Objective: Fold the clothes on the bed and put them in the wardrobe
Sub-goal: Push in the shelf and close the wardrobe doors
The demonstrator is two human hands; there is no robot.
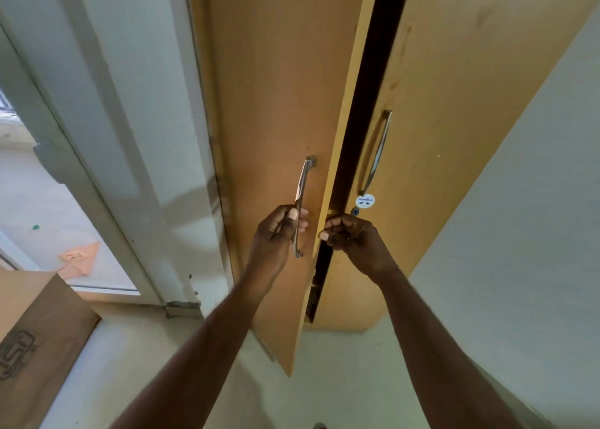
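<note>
At 8 o'clock in your view stands a brown cardboard box with a printed mark on its side. Above it, toward 9 o'clock, is a white-framed glass door, and through the glass you see an orange paper lying on the ground outside. The wardrobe fills the upper middle, from 11 to 1 o'clock, and its two wooden doors run down to the pale floor. The left door is swung partly out toward you, so a dark gap shows between it and the right door, which looks closed. Your left hand, near the centre, grips the lower part of the metal handle of the left door, with the thumb in front of the bar. Just at 3 o'clock from it, your right hand is at the gap, fingers curled, the thumb tip touching the edge of the left door; whether it holds something, you cannot tell from here. At 12 o'clock from this hand are a round white sticker and the second handle, both on the right door. A white wall closes the view at 3 o'clock
</note>
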